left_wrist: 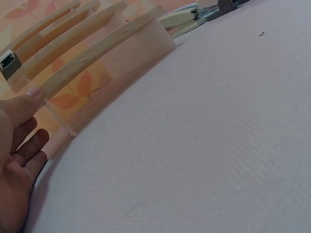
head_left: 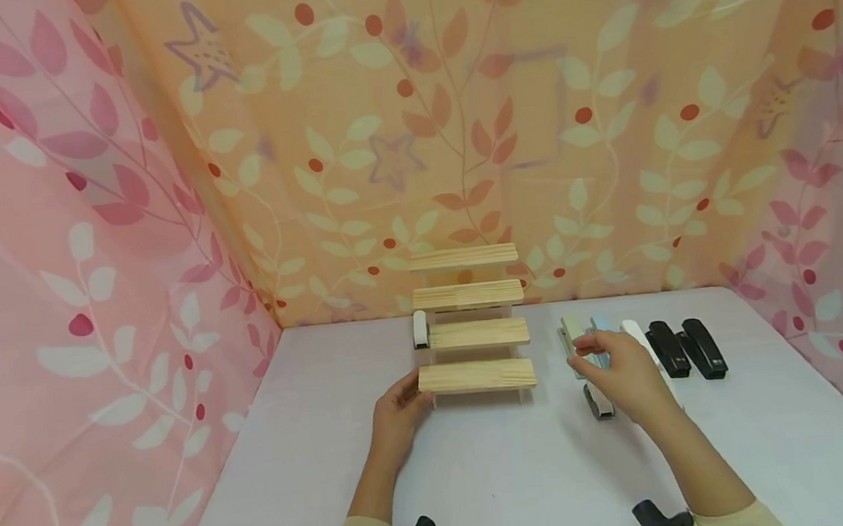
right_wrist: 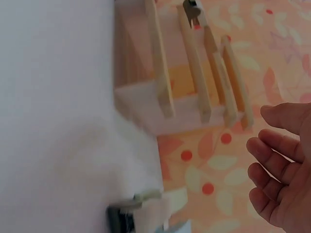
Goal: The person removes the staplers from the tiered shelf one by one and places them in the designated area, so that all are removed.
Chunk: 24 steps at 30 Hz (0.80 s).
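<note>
A four-step display rack with pale wooden boards (head_left: 477, 377) and clear side panels stands on the white table. My left hand (head_left: 395, 422) holds the left end of its lowest board, the thumb (left_wrist: 33, 92) against the board's end. A white stapler (head_left: 420, 330) sits at the left end of the second board from the bottom. My right hand (head_left: 627, 374) hovers above a group of staplers, holding nothing, fingers loosely bent. Under or beside it lie a light green stapler (head_left: 570, 333), a light blue stapler (head_left: 602, 324) and a pale stapler (head_left: 598, 402), partly hidden by the hand.
Right of the hand lie a white stapler (head_left: 634, 331) and two black staplers, one inner (head_left: 668, 348) and one outer (head_left: 703, 349). An orange patterned curtain (head_left: 455, 126) hangs behind the table (head_left: 485, 475), with a pink curtain (head_left: 91, 267) at the left.
</note>
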Available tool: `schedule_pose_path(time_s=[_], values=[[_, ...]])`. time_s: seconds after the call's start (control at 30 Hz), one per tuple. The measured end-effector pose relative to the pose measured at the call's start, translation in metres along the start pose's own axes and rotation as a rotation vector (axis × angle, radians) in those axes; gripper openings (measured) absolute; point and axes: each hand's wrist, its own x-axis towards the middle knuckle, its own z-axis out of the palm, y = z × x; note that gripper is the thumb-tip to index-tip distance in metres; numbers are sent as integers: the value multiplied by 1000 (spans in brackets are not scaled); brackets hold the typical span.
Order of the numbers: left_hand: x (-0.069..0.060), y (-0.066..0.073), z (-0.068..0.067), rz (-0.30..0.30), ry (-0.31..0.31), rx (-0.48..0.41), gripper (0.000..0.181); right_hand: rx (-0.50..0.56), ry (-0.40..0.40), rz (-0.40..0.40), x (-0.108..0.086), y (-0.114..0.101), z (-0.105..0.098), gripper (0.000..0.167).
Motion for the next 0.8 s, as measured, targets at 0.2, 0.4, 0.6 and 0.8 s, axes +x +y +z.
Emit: schedule_pose_path(time_s=[0.2, 0.4, 0.6, 0.8], values=[[-2, 0, 2, -7, -11, -8, 61, 72, -2, -59, 16, -27, 19, 34], [-3, 2, 3, -13, -2, 3, 60, 131, -13, -94, 28, -53, 38, 33], [-1, 3, 2, -5, 2, -12, 59, 196, -18, -155, 41, -73, 58, 34], [0, 2, 0, -3, -3, -23, 59, 200, -37, -139, 52, -89, 75, 33]])
